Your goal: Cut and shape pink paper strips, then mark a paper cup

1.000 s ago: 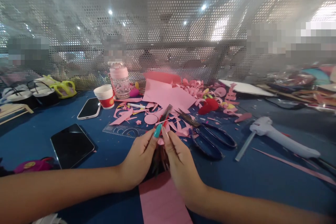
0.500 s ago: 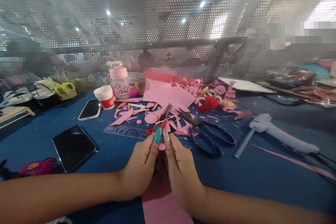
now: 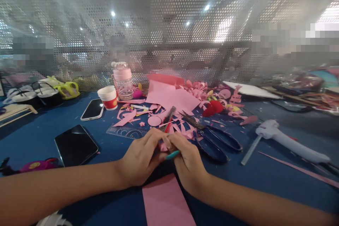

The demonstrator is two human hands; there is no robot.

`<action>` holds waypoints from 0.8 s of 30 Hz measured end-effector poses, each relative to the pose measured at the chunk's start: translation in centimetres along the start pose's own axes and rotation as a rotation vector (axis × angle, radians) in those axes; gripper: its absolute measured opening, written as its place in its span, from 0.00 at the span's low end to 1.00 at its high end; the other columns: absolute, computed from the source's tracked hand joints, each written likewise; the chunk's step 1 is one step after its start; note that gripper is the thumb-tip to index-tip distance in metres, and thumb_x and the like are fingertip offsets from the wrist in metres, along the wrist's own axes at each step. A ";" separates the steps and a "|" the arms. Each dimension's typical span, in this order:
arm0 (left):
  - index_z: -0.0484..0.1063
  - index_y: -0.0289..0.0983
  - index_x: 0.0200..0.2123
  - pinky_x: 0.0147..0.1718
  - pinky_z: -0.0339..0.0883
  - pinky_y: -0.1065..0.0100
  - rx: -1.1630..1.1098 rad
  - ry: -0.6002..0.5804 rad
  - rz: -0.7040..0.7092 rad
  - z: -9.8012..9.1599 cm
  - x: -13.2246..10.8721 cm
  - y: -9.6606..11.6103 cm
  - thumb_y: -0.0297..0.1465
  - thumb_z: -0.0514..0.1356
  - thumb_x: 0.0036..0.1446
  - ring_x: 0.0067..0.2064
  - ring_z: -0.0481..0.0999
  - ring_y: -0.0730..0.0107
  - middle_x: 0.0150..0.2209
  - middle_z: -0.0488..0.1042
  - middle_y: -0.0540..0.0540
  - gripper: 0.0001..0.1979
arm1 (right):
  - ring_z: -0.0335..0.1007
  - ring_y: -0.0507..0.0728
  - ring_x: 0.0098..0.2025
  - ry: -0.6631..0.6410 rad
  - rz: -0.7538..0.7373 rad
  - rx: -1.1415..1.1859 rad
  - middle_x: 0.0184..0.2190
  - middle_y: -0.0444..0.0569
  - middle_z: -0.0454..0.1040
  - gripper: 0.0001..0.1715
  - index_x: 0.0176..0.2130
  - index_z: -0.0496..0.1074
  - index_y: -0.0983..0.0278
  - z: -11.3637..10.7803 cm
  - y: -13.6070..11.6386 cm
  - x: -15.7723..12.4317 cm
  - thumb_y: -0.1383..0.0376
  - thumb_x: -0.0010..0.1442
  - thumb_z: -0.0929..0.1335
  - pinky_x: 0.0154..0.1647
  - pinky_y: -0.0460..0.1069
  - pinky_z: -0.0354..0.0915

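My left hand (image 3: 141, 157) and my right hand (image 3: 189, 162) meet above the table in the middle of the view, fingers curled inward. Between them they pinch a small piece of pink paper (image 3: 163, 146), mostly hidden by the fingers. The teal-nailed left thumb points across toward the right palm. Under the wrists lies a pink paper sheet (image 3: 167, 201). Just beyond the hands are blue-handled scissors (image 3: 212, 141), open blades pointing away, and a red-handled tool with a dark metal end (image 3: 168, 114), partly covered. A clear stencil ruler (image 3: 125, 131) lies beside the left fingers.
Pink paper scraps (image 3: 196, 93) pile up at the back. On the left stand a paper cup (image 3: 108, 98) and pink-lidded bottle (image 3: 123, 81), near a phone (image 3: 92, 109) and black tablet-like device (image 3: 76, 145). A glue gun (image 3: 291, 141) lies right. A perforated metal panel (image 3: 169, 24) closes the back.
My thumbs, upright side by side before, have bent inward; the left thumb now points right. My fingers have folded over the pink piece. The view has shifted slightly.
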State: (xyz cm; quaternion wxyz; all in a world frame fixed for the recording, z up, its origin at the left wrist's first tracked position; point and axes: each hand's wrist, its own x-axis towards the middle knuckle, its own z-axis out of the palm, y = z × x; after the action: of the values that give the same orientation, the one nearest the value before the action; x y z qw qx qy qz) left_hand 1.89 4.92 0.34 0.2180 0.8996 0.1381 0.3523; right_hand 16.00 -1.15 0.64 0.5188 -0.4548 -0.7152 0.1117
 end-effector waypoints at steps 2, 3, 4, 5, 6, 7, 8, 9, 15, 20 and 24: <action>0.62 0.38 0.37 0.36 0.64 0.70 0.038 -0.007 0.035 -0.2 0.1 -0.3 0.29 0.48 0.61 0.38 0.69 0.70 0.37 0.67 0.46 0.04 | 0.53 0.50 0.26 -0.038 -0.004 0.007 0.21 0.41 0.58 0.13 0.23 0.54 0.62 -0.1 0.3 0.2 0.78 0.52 0.57 0.27 0.44 0.54; 0.62 0.37 0.36 0.36 0.65 0.71 0.056 -0.006 0.048 -0.2 0.2 -0.4 0.27 0.48 0.61 0.38 0.69 0.70 0.36 0.68 0.47 0.05 | 0.54 0.51 0.26 -0.053 0.007 0.018 0.21 0.41 0.59 0.13 0.23 0.54 0.62 -0.1 0.4 0.2 0.77 0.53 0.57 0.28 0.44 0.54; 0.62 0.37 0.36 0.36 0.65 0.71 0.073 -0.001 0.056 -0.2 0.2 -0.4 0.26 0.48 0.61 0.38 0.70 0.71 0.36 0.68 0.47 0.05 | 0.54 0.51 0.26 -0.066 0.019 0.030 0.21 0.42 0.59 0.12 0.23 0.55 0.62 -0.1 0.5 0.2 0.77 0.54 0.57 0.28 0.44 0.54; 0.63 0.37 0.36 0.36 0.65 0.72 0.089 0.003 0.060 -0.3 0.2 -0.4 0.26 0.49 0.60 0.38 0.70 0.71 0.36 0.69 0.47 0.05 | 0.54 0.51 0.26 -0.069 0.033 0.043 0.21 0.42 0.59 0.12 0.23 0.56 0.62 -0.1 0.6 0.2 0.76 0.55 0.57 0.28 0.44 0.54; 0.64 0.36 0.37 0.36 0.65 0.72 0.103 0.006 0.059 -0.3 0.1 -0.5 0.26 0.49 0.60 0.38 0.71 0.71 0.36 0.69 0.46 0.05 | 0.54 0.51 0.26 -0.064 0.053 0.056 0.22 0.42 0.58 0.12 0.24 0.56 0.62 -0.2 0.7 0.2 0.75 0.56 0.57 0.28 0.44 0.55; 0.64 0.36 0.38 0.37 0.65 0.72 0.117 0.010 0.055 -0.3 0.1 -0.6 0.26 0.49 0.61 0.38 0.71 0.71 0.36 0.70 0.46 0.06 | 0.54 0.51 0.26 -0.052 0.075 0.070 0.22 0.42 0.58 0.12 0.24 0.57 0.62 -0.2 0.8 0.2 0.73 0.58 0.57 0.28 0.44 0.55; 0.65 0.36 0.40 0.37 0.66 0.72 0.129 0.011 0.049 -0.2 0.1 -0.6 0.26 0.48 0.61 0.39 0.71 0.71 0.37 0.71 0.45 0.07 | 0.54 0.50 0.26 -0.041 0.101 0.081 0.22 0.42 0.58 0.12 0.25 0.57 0.62 -0.3 0.9 0.2 0.72 0.59 0.56 0.27 0.44 0.55; 0.65 0.36 0.42 0.38 0.66 0.71 0.138 0.012 0.043 -0.2 0.1 -0.7 0.26 0.48 0.61 0.40 0.72 0.70 0.38 0.71 0.45 0.08 | 0.53 0.50 0.25 -0.033 0.127 0.088 0.23 0.42 0.58 0.13 0.25 0.57 0.63 -0.3 1.0 0.3 0.70 0.61 0.55 0.27 0.44 0.55; 0.69 0.34 0.41 0.37 0.68 0.69 0.107 0.031 0.015 0.1 0.4 -1.0 0.35 0.50 0.60 0.37 0.74 0.68 0.36 0.74 0.44 0.13 | 0.55 0.50 0.26 -0.053 0.189 0.061 0.23 0.42 0.59 0.11 0.24 0.58 0.63 -0.7 1.1 0.5 0.72 0.58 0.57 0.27 0.44 0.54; 0.70 0.36 0.43 0.39 0.70 0.67 0.117 0.074 -0.006 0.3 0.5 -0.9 0.29 0.51 0.60 0.40 0.76 0.67 0.39 0.77 0.44 0.11 | 0.56 0.50 0.28 -0.035 0.207 0.190 0.24 0.41 0.60 0.11 0.25 0.57 0.62 -0.6 1.3 0.5 0.74 0.56 0.56 0.30 0.44 0.56; 0.69 0.37 0.46 0.41 0.70 0.66 0.147 0.145 -0.079 0.3 0.4 -0.9 0.28 0.53 0.59 0.42 0.76 0.67 0.41 0.77 0.45 0.12 | 0.62 0.52 0.31 0.050 0.430 0.397 0.28 0.45 0.65 0.14 0.29 0.62 0.61 -0.3 1.9 0.6 0.59 0.62 0.56 0.33 0.47 0.60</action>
State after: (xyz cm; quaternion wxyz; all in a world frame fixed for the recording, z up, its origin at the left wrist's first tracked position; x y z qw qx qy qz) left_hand 2.28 5.84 -0.04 0.1546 0.8792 0.2144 0.3964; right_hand 17.24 0.28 0.03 0.5796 -0.4880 -0.5536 0.3456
